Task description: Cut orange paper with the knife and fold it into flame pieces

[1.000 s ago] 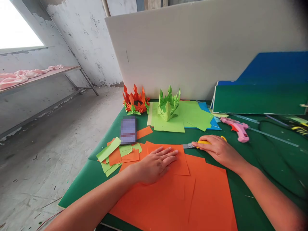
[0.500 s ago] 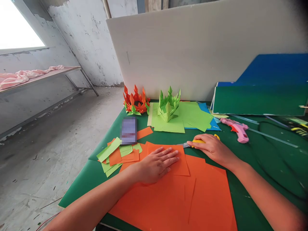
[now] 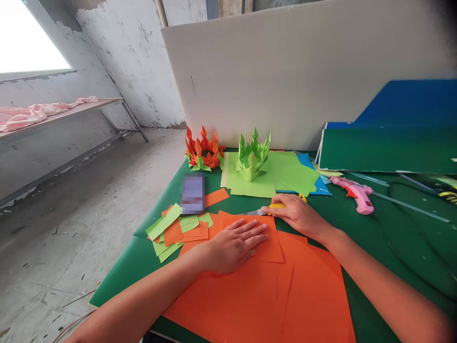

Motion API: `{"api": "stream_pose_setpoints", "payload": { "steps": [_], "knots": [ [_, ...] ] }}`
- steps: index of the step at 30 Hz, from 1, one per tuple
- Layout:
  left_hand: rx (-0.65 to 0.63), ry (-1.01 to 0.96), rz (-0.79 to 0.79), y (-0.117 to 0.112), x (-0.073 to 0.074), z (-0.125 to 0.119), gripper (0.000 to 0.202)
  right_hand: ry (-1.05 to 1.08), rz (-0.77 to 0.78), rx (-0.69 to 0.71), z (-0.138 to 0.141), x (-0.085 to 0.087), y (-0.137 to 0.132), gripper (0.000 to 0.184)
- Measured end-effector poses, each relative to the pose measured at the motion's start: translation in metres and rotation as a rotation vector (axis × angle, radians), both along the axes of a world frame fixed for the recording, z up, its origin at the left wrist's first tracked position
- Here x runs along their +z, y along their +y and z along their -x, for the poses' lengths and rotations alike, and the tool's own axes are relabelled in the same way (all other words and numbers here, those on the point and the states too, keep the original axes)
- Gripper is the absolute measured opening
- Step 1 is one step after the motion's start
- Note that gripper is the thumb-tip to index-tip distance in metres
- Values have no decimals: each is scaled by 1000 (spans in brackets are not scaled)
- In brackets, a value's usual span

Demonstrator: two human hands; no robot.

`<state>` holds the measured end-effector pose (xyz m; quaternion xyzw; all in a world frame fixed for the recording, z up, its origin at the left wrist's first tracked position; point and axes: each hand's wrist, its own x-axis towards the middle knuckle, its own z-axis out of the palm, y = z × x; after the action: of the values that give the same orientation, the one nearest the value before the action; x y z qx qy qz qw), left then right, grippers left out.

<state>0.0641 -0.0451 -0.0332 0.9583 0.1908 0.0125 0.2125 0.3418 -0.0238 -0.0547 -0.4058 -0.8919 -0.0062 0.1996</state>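
Observation:
My left hand [image 3: 233,243] lies flat, fingers spread, on a folded orange paper piece [image 3: 271,245] that rests on larger orange sheets [image 3: 303,305]. My right hand [image 3: 298,215] is closed round a yellow utility knife [image 3: 276,206]; its blade [image 3: 255,212] points left along the far edge of the orange piece, just beyond my left fingertips. All of this sits on a green mat [image 3: 385,238].
Orange and green paper scraps [image 3: 176,228] and a phone [image 3: 193,194] lie left. Behind stand an orange paper crown [image 3: 203,150] and a green paper crown [image 3: 252,155] on light-green sheets [image 3: 289,176]. A pink glue gun [image 3: 355,193], stacked boards [image 3: 389,147] and a white board [image 3: 303,71] sit right and back.
My right hand has slid the knife leftward along the top edge of the orange piece, closer to my left fingertips. My left hand has stayed pressed flat.

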Motion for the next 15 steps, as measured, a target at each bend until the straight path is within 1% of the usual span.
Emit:
{"api": "stream_pose_setpoints", "payload": {
  "steps": [5, 9, 15],
  "knots": [
    [4, -9, 4, -1, 0, 0, 52, -11, 13, 18, 15, 0, 8, 36],
    [-2, 6, 3, -1, -1, 0, 52, -11, -12, 26, 27, 0, 14, 34],
    [2, 15, 4, -1, 0, -1, 51, -1, -21, 44, 31, -3, 17, 35]
  ]
}}
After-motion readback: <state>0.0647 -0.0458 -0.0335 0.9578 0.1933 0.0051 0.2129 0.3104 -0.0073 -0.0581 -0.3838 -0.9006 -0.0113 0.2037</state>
